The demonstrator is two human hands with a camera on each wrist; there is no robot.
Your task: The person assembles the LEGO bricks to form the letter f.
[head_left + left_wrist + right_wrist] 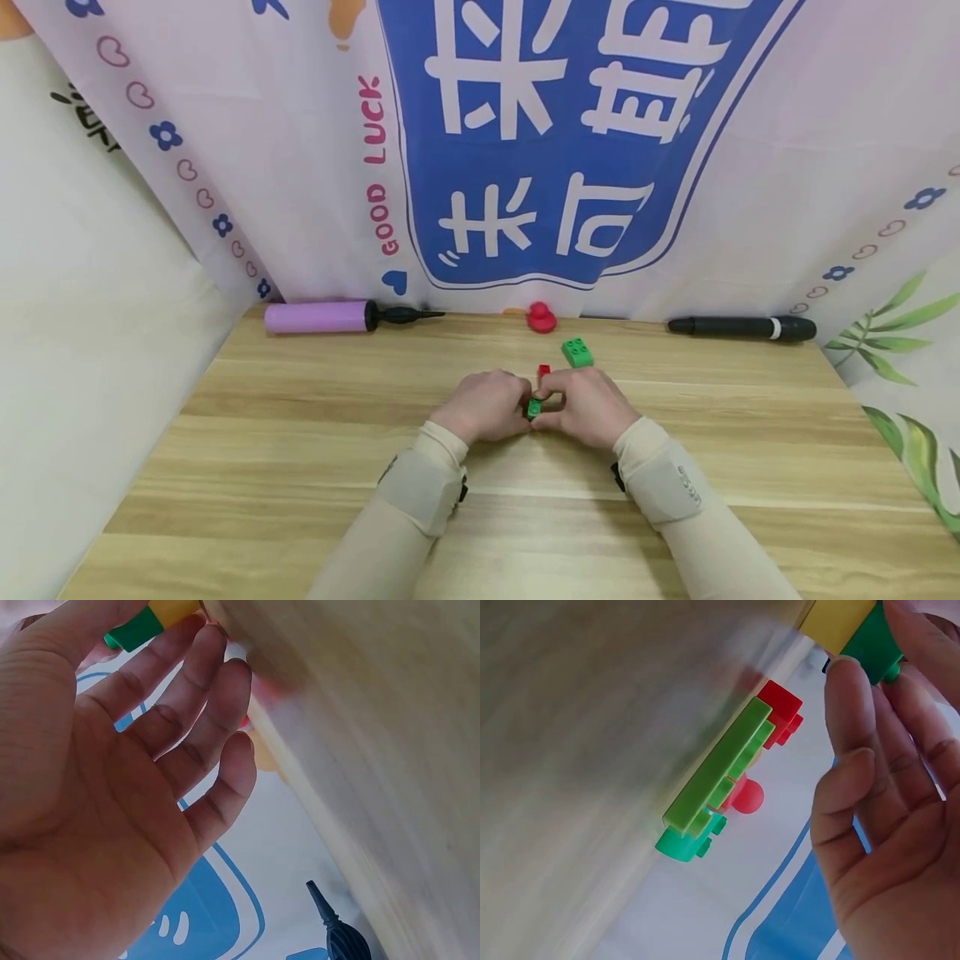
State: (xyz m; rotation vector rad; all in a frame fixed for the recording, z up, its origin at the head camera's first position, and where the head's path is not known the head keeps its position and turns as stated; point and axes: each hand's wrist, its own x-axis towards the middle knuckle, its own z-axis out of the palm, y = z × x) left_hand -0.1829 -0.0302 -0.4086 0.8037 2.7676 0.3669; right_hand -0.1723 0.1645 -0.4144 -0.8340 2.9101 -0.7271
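Between the hands a green toy brick (534, 408) stands on a yellow toy brick (838, 624). My left hand (487, 406) holds this small stack from the left, its thumb and forefinger at the bricks (136, 630) and the other fingers loosely bent. From the right, my right hand (588, 406) pinches the green brick (874, 646) between thumb and fingers. Just beyond the right fingers lies a red brick (544, 370). A larger green studded brick (577, 352) lies farther back; the right wrist view shows a long light green side (718, 766).
Along the table's back edge lie a purple hand pump (318, 317) with a black nozzle, a red rubber duck (542, 317) and a black pen-shaped object (738, 328) with a white band. A printed cloth (300, 167) hangs right behind them.
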